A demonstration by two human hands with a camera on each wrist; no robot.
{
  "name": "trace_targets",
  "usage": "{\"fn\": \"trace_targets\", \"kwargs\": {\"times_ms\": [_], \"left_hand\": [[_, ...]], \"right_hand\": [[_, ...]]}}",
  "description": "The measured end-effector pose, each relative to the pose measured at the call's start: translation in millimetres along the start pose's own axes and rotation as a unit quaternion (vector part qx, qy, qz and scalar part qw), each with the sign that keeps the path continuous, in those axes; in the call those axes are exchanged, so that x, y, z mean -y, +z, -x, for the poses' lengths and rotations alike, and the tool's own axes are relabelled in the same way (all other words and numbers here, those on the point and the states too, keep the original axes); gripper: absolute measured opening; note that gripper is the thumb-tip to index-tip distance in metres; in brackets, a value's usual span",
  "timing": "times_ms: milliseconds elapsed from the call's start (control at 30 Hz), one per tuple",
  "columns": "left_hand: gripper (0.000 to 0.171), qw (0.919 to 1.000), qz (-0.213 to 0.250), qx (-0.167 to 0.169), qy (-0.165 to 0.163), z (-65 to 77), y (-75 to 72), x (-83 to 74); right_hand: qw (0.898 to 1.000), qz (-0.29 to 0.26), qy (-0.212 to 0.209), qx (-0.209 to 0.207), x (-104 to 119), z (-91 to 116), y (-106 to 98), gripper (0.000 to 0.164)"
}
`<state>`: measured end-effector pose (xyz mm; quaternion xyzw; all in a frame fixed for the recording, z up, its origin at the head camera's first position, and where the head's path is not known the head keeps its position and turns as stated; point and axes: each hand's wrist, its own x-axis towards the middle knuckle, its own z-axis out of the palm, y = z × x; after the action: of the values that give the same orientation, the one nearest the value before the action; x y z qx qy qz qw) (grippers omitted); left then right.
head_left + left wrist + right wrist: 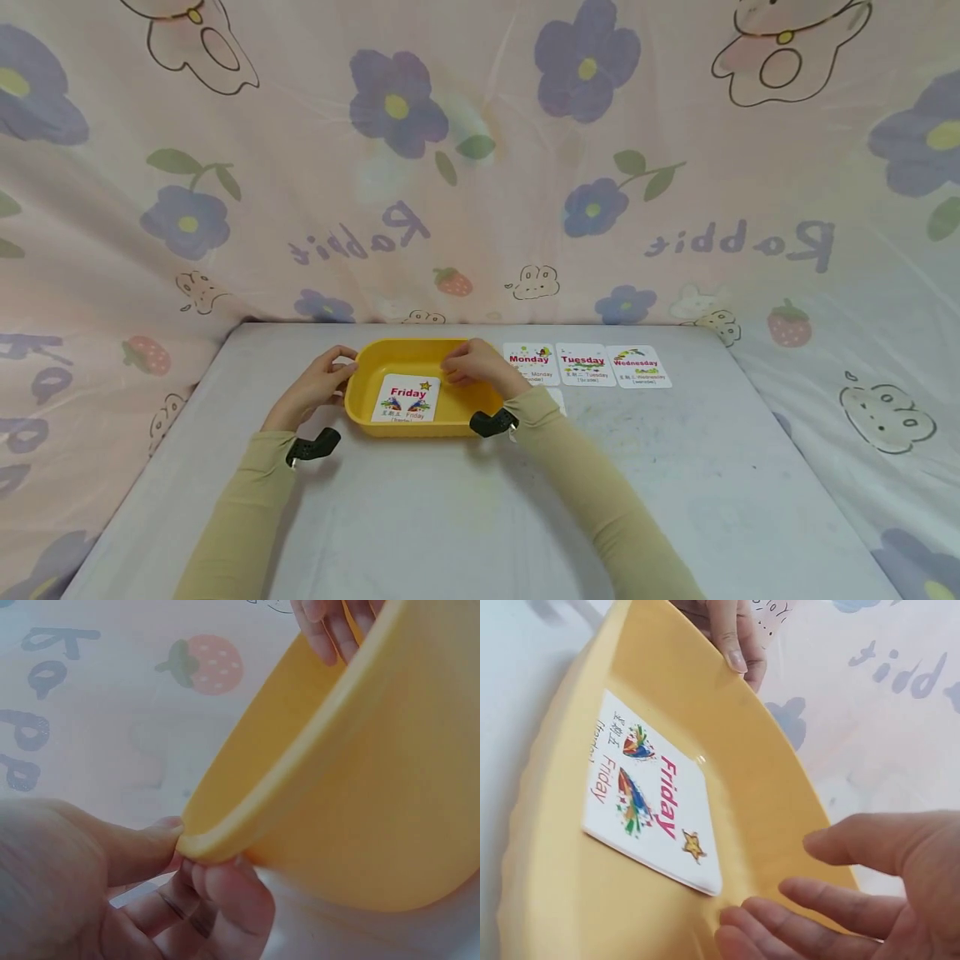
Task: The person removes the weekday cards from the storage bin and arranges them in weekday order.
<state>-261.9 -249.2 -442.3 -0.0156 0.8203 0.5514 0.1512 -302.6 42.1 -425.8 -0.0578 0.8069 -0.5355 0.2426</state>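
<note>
A yellow plastic tray [367,367] stands toward the back of the table. Inside it lies a white card [406,398] printed "Friday", face up. At the tray's left end, my left hand [318,385] pinches the rim; the left wrist view shows the thumb on top and curled fingers underneath. My right hand [483,367] is over the right part of the tray, with nothing in its grasp. The right wrist view shows its fingers [810,915] spread apart and loosely bent, beside the Friday card.
To the right of the tray lie the Monday card [529,360], the Tuesday card [587,365] and the Wednesday card [637,367] in a row. Part of another card [557,400] shows below Monday, mostly hidden by the right forearm. A patterned cloth [480,183] hangs behind the table.
</note>
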Motion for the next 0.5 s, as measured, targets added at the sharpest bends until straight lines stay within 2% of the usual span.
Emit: {"fn": "trace_targets", "kwargs": {"times_ms": [367,500], "left_hand": [[0.035,0.9999,-0.003,-0.006,-0.008,-1.4,0.8,0.1],[0.035,1.0,-0.003,-0.005,-0.006,-0.9,0.7,0.1]], "right_hand": [[1.0,0.017,0.015,0.007,-2.6,-3.9,10.1,0.026],[1.0,0.006,0.022,0.014,-1.6,-3.7,11.0,0.026]]}}
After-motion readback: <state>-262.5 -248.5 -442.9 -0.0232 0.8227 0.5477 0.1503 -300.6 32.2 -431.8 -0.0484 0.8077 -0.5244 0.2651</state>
